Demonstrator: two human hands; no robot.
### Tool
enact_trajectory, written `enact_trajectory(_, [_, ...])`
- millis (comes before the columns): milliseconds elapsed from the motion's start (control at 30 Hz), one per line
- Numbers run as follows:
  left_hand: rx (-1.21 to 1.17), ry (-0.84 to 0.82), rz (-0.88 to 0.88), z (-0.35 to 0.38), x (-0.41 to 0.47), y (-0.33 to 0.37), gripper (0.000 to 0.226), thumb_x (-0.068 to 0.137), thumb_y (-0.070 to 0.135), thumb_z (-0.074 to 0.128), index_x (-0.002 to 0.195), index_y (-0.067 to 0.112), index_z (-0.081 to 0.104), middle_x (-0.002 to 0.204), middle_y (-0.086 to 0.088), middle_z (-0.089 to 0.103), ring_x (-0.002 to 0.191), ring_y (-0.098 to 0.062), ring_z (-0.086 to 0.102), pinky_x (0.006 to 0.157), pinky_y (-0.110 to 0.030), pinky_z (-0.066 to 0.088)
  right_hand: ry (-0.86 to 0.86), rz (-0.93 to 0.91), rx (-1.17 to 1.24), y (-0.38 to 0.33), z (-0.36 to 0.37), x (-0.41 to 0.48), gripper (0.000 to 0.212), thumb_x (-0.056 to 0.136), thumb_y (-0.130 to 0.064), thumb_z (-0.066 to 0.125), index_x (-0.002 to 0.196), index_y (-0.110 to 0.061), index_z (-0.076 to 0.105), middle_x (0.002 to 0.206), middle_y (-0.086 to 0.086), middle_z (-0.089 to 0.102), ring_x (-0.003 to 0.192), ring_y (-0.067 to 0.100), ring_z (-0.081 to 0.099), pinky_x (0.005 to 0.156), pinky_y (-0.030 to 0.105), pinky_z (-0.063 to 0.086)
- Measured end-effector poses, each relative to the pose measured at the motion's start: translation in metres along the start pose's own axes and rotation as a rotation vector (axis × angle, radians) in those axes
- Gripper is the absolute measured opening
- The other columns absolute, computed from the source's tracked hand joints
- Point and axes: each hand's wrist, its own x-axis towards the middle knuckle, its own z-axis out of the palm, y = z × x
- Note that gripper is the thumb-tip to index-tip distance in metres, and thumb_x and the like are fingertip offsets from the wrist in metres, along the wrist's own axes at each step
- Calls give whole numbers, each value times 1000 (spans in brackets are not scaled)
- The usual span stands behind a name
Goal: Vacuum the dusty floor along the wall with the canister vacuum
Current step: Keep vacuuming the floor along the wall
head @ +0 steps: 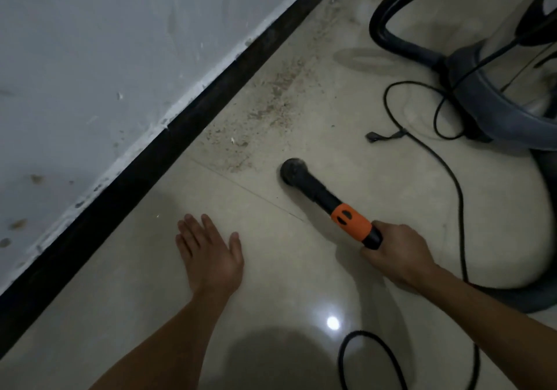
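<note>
The right hand (pixel 398 254), at centre right of the frame, curls round the black wand just behind its orange collar (pixel 351 223). The round nozzle (pixel 294 172) sits on the floor (pixel 120 269) at mid-frame, just beside the lower edge of the dust (pixel 271 112). That dust stretches up along the black baseboard (pixel 150 163) below the wall (pixel 90 58). The left hand (pixel 211 254) holds nothing, fingers straight and spread, at lower centre; whether it touches the tile I cannot tell. The canister vacuum (pixel 497 103) stands at upper right with its hose (pixel 391 33) looped, and a cord (pixel 452 178) trails down.
</note>
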Motion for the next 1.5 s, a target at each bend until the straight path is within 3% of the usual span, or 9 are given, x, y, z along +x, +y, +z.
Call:
enact_trajectory(100, [-29,20,6,-2,-1,0,78,93,50,18,148,-6,21,153,-34,14,144,-44,9,119,-50,4,-81,-72,-56,-3,11,-3,21,69,-38,64,67,-34,43,63,-5,59,63,23,62,53,28,37])
enact_trajectory(267, [-23,51,9,-3,-1,0,74,93,45,24,145,-7,29,150,-34,23,142,-45,19,118,-53,11,108,121,33,2,-15,28,16,70,-30,73,73,-22,59,59,-4,61,57,21,59,49,26,34])
enact_trajectory(467, [-42,62,6,-4,-1,0,70,93,42,26,145,-5,32,152,-31,24,143,-42,20,118,-51,11,-54,-148,-118,-34,17,19,19,70,-41,67,76,-31,51,72,0,67,73,27,66,56,28,38])
enact_trajectory(633, [-43,63,9,-3,0,0,69,93,41,27,144,-5,33,152,-30,23,143,-41,19,118,-50,9,76,17,-25,-36,-12,54,17,70,-32,73,76,-23,60,64,1,64,65,29,63,56,30,41])
enact_trajectory(833, [-58,61,-5,-2,2,0,67,93,40,31,144,-3,34,153,-27,23,145,-38,17,118,-49,8,-101,-217,-167,-64,11,43,23,67,-39,70,73,-33,48,63,-6,59,69,26,65,54,27,31])
enact_trajectory(967, [-61,59,-2,2,3,-2,69,93,42,30,145,-3,33,154,-27,21,145,-38,15,118,-51,11,16,-55,-110,-60,-12,68,19,69,-31,75,76,-23,58,66,4,64,68,32,64,56,31,39])
enact_trajectory(1167, [-91,34,-9,-2,3,-1,68,92,40,29,143,-4,37,153,-27,22,145,-39,17,117,-52,15,-103,-195,-194,-85,-7,73,21,68,-34,73,75,-29,54,59,-7,57,58,22,57,52,27,35])
enact_trajectory(1300, [-93,37,-3,-2,5,0,68,91,39,32,142,-4,38,153,-28,23,145,-39,16,116,-54,16,47,-49,-125,-89,-20,104,20,69,-32,75,76,-22,59,63,3,62,66,31,62,55,31,42])
enact_trajectory(1500, [-101,30,-4,-5,4,1,66,91,39,36,141,-4,41,154,-26,23,145,-39,17,116,-53,17,-102,-286,-198,-99,1,90,28,68,-38,74,74,-34,47,57,-10,50,56,22,55,49,26,30])
